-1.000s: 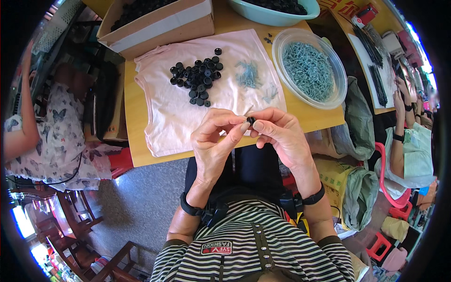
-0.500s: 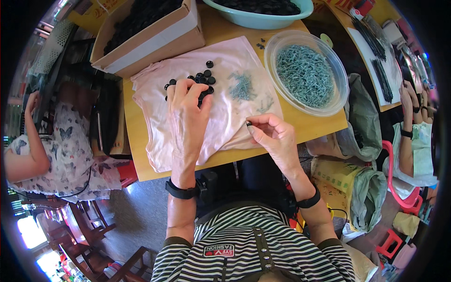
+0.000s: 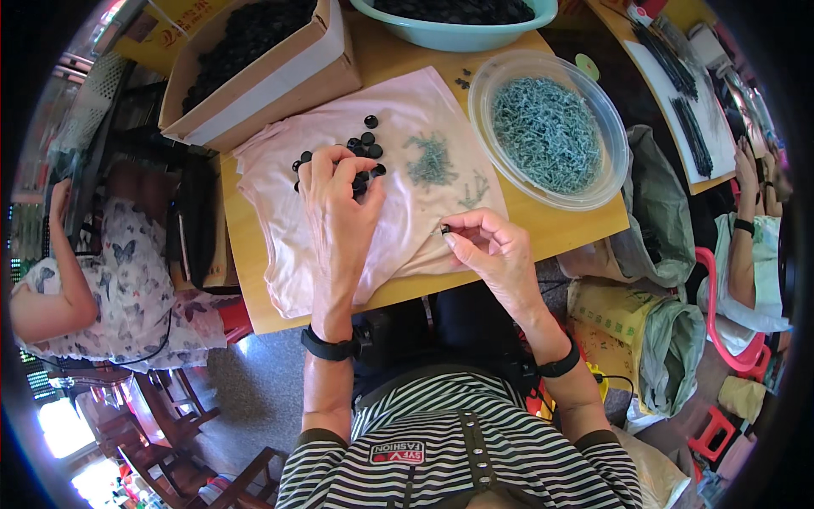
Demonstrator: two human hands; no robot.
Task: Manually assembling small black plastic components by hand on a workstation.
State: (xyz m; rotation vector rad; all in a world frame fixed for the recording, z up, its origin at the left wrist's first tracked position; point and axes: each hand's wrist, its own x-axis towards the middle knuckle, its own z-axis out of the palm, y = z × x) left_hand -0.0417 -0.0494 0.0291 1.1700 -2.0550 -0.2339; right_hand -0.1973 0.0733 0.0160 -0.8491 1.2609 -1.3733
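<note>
Over a cluster of small round black caps point(image 3: 356, 146) on a pale pink cloth point(image 3: 288, 246), my left hand point(image 3: 339, 191) has its fingers bent. Its thumb and index finger close around one tilted black cap point(image 3: 378, 170); the other fingertips hide part of the cluster. My right hand point(image 3: 492, 242) pinches a small dark piece point(image 3: 445, 228) between thumb and index finger, just above the cloth. Most of that piece is hidden by the fingertips. Beyond the right hand lies a small heap of bluish-grey screws point(image 3: 431, 161), with a few loose screws point(image 3: 475, 191) nearer to it.
A round clear tub point(image 3: 614, 170) full of screws stands at the table's right. Behind the cloth are a cardboard box point(image 3: 271, 85) and a pale green basin point(image 3: 449, 36), both holding black parts. Sacks point(image 3: 606, 305) stand right of the table point(image 3: 254, 297). Other people sit on both sides.
The view has shifted slightly. The cap at my left thumb and index finger has moved a little toward me and tilted. My right hand keeps its pinch in nearly the same place.
</note>
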